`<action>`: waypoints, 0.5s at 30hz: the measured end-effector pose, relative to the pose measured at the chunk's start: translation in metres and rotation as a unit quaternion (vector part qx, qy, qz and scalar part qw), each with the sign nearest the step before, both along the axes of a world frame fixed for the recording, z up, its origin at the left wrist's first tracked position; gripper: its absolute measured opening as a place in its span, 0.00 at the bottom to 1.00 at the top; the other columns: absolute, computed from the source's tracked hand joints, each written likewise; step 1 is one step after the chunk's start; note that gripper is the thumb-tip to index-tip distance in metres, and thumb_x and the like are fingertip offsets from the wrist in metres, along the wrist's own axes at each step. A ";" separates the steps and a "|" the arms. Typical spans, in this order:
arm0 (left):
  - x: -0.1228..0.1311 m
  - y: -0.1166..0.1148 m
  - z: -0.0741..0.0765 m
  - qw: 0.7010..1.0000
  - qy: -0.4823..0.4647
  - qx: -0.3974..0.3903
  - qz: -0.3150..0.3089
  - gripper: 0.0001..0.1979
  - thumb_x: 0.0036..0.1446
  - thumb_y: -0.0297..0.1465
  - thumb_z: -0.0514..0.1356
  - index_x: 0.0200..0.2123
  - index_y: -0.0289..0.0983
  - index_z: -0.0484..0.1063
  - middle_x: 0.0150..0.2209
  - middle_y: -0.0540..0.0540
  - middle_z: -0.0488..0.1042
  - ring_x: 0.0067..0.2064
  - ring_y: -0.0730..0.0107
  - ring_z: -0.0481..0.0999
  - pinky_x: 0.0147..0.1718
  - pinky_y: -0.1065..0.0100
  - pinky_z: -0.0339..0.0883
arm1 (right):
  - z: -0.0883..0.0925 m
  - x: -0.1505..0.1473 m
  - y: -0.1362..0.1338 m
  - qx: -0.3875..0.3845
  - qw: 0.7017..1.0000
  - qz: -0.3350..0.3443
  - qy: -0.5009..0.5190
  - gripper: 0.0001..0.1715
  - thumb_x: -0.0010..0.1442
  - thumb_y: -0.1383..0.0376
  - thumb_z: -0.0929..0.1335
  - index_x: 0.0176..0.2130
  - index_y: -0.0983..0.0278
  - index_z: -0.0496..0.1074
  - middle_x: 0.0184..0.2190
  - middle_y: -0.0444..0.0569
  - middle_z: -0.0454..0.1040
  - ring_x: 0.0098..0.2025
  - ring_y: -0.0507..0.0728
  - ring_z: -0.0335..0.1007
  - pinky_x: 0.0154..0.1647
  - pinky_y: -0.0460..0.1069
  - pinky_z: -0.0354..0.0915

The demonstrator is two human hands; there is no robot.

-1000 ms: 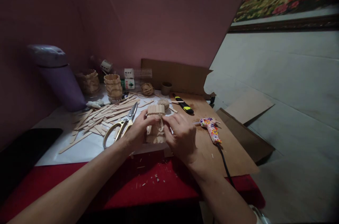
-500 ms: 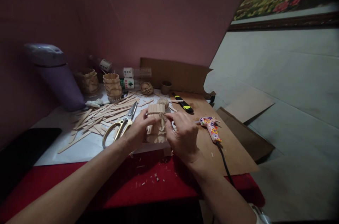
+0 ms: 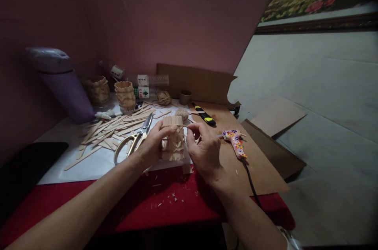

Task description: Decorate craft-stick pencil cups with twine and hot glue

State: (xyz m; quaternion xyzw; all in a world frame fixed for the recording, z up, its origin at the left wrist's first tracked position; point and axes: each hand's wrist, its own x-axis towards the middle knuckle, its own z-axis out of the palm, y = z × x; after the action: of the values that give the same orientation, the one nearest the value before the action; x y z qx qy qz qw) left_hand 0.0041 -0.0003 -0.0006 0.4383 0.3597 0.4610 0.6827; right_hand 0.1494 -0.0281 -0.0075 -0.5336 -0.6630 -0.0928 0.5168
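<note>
A small cup made of wooden craft sticks [image 3: 173, 149] stands upright at the front of the white paper. My left hand [image 3: 155, 139] grips it from the left, the thumb laid across its upper front. My right hand [image 3: 203, 147] is closed at its right side, thumb and forefinger pinching a thin twine [image 3: 183, 125] that runs from the cup's upper part. A ball of twine [image 3: 182, 114] lies just behind the cup. Gold-handled scissors [image 3: 134, 139] rest open to the left of my left hand.
Loose craft sticks [image 3: 118, 126] spread over the paper. Two finished-looking stick cups, one a pale cup [image 3: 125, 96], stand behind, near a purple bottle [image 3: 63, 88]. On the right, a utility knife [image 3: 204, 114] and a corded glue gun [image 3: 235, 141] lie on cardboard [image 3: 254, 175].
My right hand has drawn slightly away from the cup, and the twine now stretches between them. The cup has turned and shifted slightly left in my left hand.
</note>
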 end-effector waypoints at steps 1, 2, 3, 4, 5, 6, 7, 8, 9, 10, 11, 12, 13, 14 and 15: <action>0.000 0.000 0.000 1.000 0.000 -0.002 -0.003 0.22 0.49 0.40 0.67 0.47 0.40 0.67 0.38 0.48 0.73 0.35 0.63 0.74 0.28 0.63 0.74 | -0.001 0.000 0.001 -0.003 1.000 -0.008 0.000 0.07 0.59 0.70 0.64 0.34 0.64 0.73 0.26 0.46 0.76 0.25 0.53 0.68 0.29 0.47 0.60; 0.000 0.001 -0.001 1.000 -0.003 0.002 -0.004 0.23 0.48 0.39 0.67 0.47 0.40 0.67 0.38 0.47 0.73 0.35 0.63 0.74 0.29 0.63 0.74 | -0.001 0.000 0.001 -0.005 1.000 -0.015 -0.003 0.07 0.59 0.70 0.65 0.34 0.64 0.73 0.26 0.46 0.76 0.25 0.53 0.68 0.30 0.48 0.60; 0.000 0.001 -0.002 1.000 -0.008 0.011 -0.003 0.25 0.47 0.38 0.68 0.47 0.39 0.67 0.38 0.47 0.73 0.36 0.63 0.75 0.29 0.64 0.73 | -0.002 0.000 0.002 -0.005 1.000 -0.021 -0.007 0.07 0.59 0.70 0.65 0.33 0.64 0.74 0.26 0.45 0.76 0.26 0.53 0.68 0.30 0.48 0.60; 0.000 0.002 -0.002 1.000 -0.013 0.021 -0.002 0.26 0.45 0.37 0.69 0.47 0.39 0.67 0.38 0.47 0.74 0.36 0.63 0.75 0.30 0.65 0.73 | -0.002 0.000 0.002 -0.004 1.000 -0.025 -0.011 0.07 0.59 0.70 0.65 0.33 0.64 0.74 0.26 0.46 0.76 0.26 0.54 0.68 0.31 0.48 0.60; 0.000 0.003 -0.003 0.999 -0.017 0.032 -0.002 0.28 0.43 0.35 0.71 0.48 0.38 0.67 0.38 0.47 0.74 0.37 0.64 0.75 0.31 0.66 0.73 | -0.003 0.000 0.003 -0.002 0.999 -0.028 -0.016 0.07 0.59 0.70 0.65 0.32 0.64 0.74 0.26 0.46 0.76 0.26 0.54 0.68 0.31 0.48 0.60; 0.001 0.003 -0.004 0.999 -0.020 0.041 0.000 0.29 0.42 0.34 0.71 0.48 0.38 0.67 0.38 0.47 0.74 0.37 0.65 0.75 0.32 0.67 0.72 | -0.003 0.000 0.003 0.002 0.999 -0.030 -0.021 0.07 0.59 0.70 0.65 0.32 0.64 0.74 0.26 0.46 0.76 0.26 0.54 0.69 0.31 0.49 0.60; 0.001 0.004 -0.004 0.999 -0.021 0.046 0.001 0.29 0.41 0.33 0.71 0.48 0.37 0.67 0.38 0.47 0.74 0.36 0.66 0.75 0.32 0.68 0.72 | -0.004 0.000 0.003 0.006 0.999 -0.032 -0.026 0.07 0.60 0.70 0.65 0.32 0.64 0.74 0.27 0.46 0.77 0.27 0.54 0.69 0.32 0.49 0.60; 0.001 0.004 -0.005 0.999 -0.022 0.047 0.003 0.29 0.42 0.33 0.71 0.48 0.37 0.67 0.37 0.47 0.74 0.36 0.67 0.74 0.32 0.68 0.72 | -0.004 0.000 0.003 0.010 0.999 -0.033 -0.033 0.08 0.60 0.71 0.65 0.33 0.64 0.74 0.27 0.47 0.77 0.27 0.54 0.69 0.32 0.49 0.60; 0.001 0.004 -0.005 0.999 -0.023 0.045 0.007 0.28 0.42 0.33 0.71 0.48 0.37 0.67 0.37 0.47 0.74 0.35 0.67 0.74 0.32 0.68 0.72 | -0.004 0.000 0.003 0.015 0.999 -0.033 -0.040 0.08 0.60 0.71 0.65 0.33 0.64 0.74 0.28 0.47 0.77 0.28 0.55 0.69 0.32 0.49 0.61; 0.001 0.004 -0.005 0.999 -0.023 0.042 0.011 0.28 0.42 0.32 0.71 0.47 0.37 0.67 0.37 0.47 0.74 0.34 0.68 0.74 0.31 0.68 0.72 | -0.004 0.001 0.003 0.021 0.998 -0.030 -0.048 0.08 0.61 0.71 0.65 0.34 0.64 0.74 0.28 0.48 0.77 0.29 0.55 0.70 0.32 0.49 0.61; 0.001 0.004 -0.005 0.999 -0.022 0.038 0.016 0.28 0.42 0.32 0.71 0.47 0.37 0.66 0.37 0.47 0.74 0.34 0.68 0.74 0.31 0.68 0.72 | -0.004 0.001 0.003 0.027 0.998 -0.025 -0.057 0.08 0.61 0.71 0.65 0.34 0.64 0.74 0.29 0.48 0.77 0.30 0.56 0.71 0.33 0.49 0.62; 0.001 0.003 -0.004 0.999 -0.022 0.034 0.021 0.28 0.42 0.31 0.71 0.47 0.37 0.66 0.37 0.47 0.74 0.33 0.67 0.74 0.30 0.68 0.72 | -0.004 0.001 0.002 0.033 0.997 -0.018 -0.067 0.09 0.61 0.71 0.65 0.35 0.64 0.74 0.30 0.49 0.78 0.32 0.56 0.72 0.34 0.49 0.62; 0.001 0.003 -0.004 0.999 -0.022 0.029 0.024 0.29 0.42 0.31 0.71 0.47 0.38 0.66 0.37 0.47 0.74 0.34 0.67 0.74 0.30 0.68 0.72 | -0.003 0.002 0.002 0.037 0.996 -0.009 -0.077 0.09 0.62 0.72 0.64 0.35 0.64 0.74 0.31 0.49 0.78 0.34 0.57 0.73 0.35 0.49 0.63; 0.001 0.002 -0.004 0.999 -0.023 0.025 0.028 0.29 0.42 0.31 0.70 0.48 0.38 0.66 0.37 0.46 0.74 0.34 0.66 0.74 0.29 0.67 0.73 | -0.003 0.002 0.001 0.040 0.995 0.000 -0.090 0.09 0.63 0.71 0.64 0.36 0.64 0.75 0.31 0.50 0.78 0.36 0.57 0.73 0.37 0.50 0.64; 0.001 0.002 -0.003 0.999 -0.023 0.021 0.031 0.29 0.42 0.31 0.70 0.48 0.38 0.65 0.37 0.47 0.75 0.33 0.66 0.74 0.29 0.67 0.73 | -0.003 0.002 0.000 0.042 0.994 0.007 -0.103 0.09 0.63 0.71 0.64 0.37 0.64 0.75 0.32 0.50 0.78 0.37 0.57 0.73 0.38 0.50 0.64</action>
State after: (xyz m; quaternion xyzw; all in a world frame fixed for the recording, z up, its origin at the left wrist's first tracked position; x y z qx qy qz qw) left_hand 0.0056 0.0015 -0.0037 0.4305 0.3475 0.4996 0.6666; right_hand 0.1515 -0.0283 -0.0100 -0.4943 -0.7121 -0.1709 0.4684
